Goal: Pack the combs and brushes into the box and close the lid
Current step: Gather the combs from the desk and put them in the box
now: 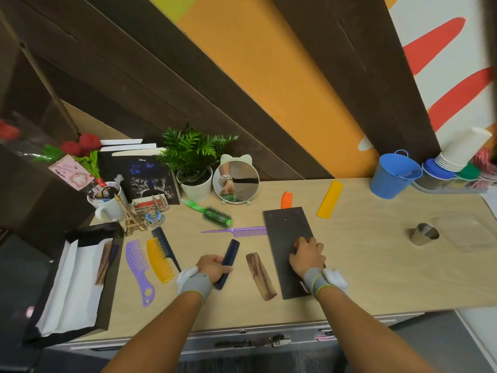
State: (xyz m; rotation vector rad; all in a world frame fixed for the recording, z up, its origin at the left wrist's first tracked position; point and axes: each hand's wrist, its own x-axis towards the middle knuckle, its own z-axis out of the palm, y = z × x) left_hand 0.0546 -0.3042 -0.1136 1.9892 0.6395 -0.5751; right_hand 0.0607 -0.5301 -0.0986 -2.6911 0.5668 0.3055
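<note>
Over wooden desk (363, 265), left hand (215, 267) grips navy comb (230, 258); right hand (306, 255) presses lid (289, 238).

The left hand (215, 267) covered the middle of the navy comb (228, 261). The right hand (306, 258) hid part of the lid (285, 227), which covered the orange comb's (286, 199) near end and the purple tail comb's (236, 232) right end. Inside the box (105, 305), a brown comb (103, 262) was too dim to read clearly. The frame cut off the cups (462, 149) at right.
</note>
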